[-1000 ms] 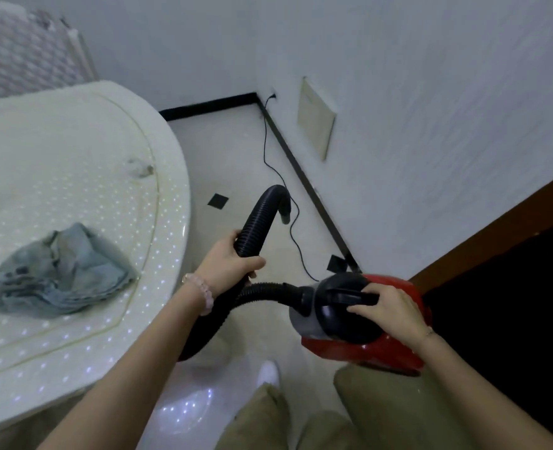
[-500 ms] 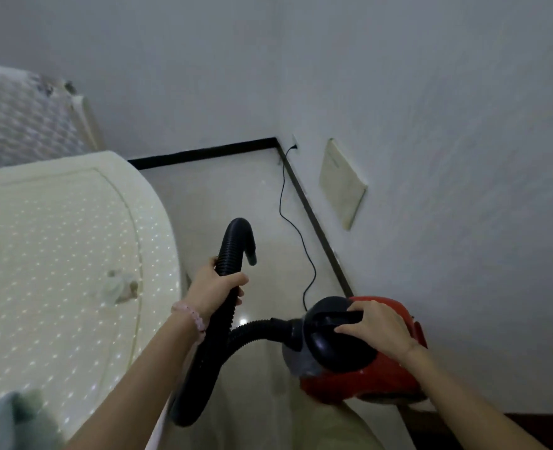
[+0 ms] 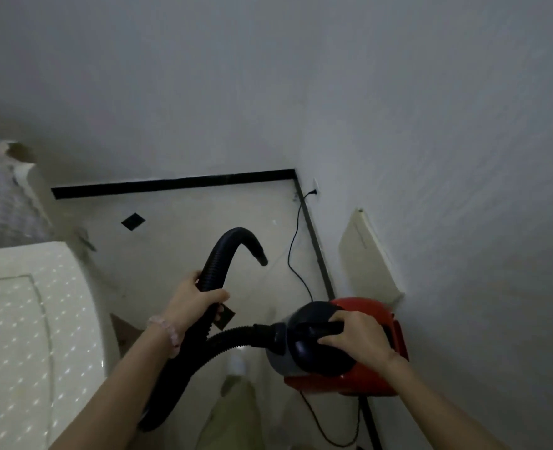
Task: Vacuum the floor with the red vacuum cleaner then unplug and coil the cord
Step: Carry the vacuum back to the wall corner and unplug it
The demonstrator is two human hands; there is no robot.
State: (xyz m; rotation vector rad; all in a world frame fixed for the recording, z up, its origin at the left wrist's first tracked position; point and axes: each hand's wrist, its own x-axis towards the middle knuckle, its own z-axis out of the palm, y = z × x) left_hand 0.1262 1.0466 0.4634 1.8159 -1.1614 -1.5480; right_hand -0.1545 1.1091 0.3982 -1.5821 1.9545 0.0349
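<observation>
Nearest the cam, bottom edge: khaki trouser legs [image 3: 236, 414] w/ a white shoe tip [image 3: 236, 363] just ahead of them. Both forearms reach fwd. L hand [image 3: 194, 300], pink bead bracelet [image 3: 168, 331] at the wrist, has fingers & thumb wrapped round the black ribbed hose [image 3: 223, 258], gripping it partway along. Below that grip the hose loops down past the forearm, then back up & right into the front of the red vacuum cleaner [image 3: 371, 308]. Above the grip it arches over, open end pointing down at the floor [image 3: 203, 209], held clear of it. R hand [image 3: 358, 336] sits on top of the vac, fingers curled round its black carry handle [image 3: 320, 328]. Vac body is right beside the wall [image 3: 431, 157] on the R; lifted or resting on the floor, can't tell. White table [image 3: 25, 319] w/ a dotted top fills the L side, close to the L arm. Black cord [image 3: 289, 258] shows under the vac, then runs fwd over the pale floor beside the black skirting [image 3: 171, 184] that edges it, up to a plug [image 3: 314, 192] in the wall near the far corner, i.e. plugged in. Beige panel [image 3: 366, 254] leans on the R wall just beyond the vac. One black diamond tile [image 3: 133, 221] sits far L on the floor
</observation>
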